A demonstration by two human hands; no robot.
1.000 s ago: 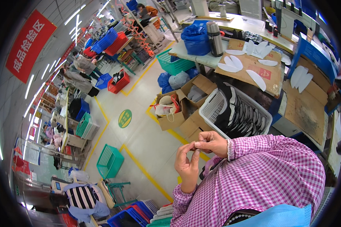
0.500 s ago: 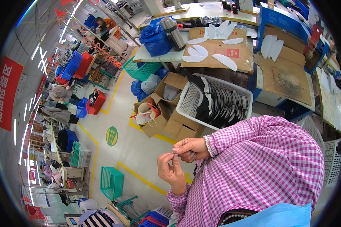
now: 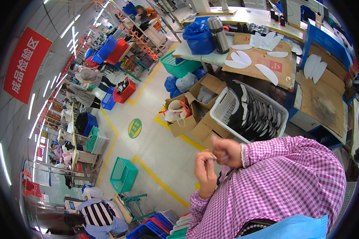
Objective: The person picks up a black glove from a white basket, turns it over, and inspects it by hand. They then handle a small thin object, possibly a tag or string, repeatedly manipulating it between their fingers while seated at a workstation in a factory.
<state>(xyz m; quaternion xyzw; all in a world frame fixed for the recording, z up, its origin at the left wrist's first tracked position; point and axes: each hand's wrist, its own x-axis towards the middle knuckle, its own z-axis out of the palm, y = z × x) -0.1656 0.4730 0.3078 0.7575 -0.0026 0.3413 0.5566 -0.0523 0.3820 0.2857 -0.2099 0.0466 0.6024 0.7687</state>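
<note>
Hands close together, left hand (image 3: 205, 171) and right hand (image 3: 226, 151), each grip curled, pinched item too small to discern.

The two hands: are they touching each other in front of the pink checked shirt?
Cannot tell. In the head view, the left hand and right hand overlap at the fingertips, but the picture is too small to show contact or a gap.

One head-worn fisheye view looks steeply down from above; the left hand (image 3: 205, 171) and right hand (image 3: 227, 151) sit close, the factory floor (image 3: 155, 139) far below.
</note>
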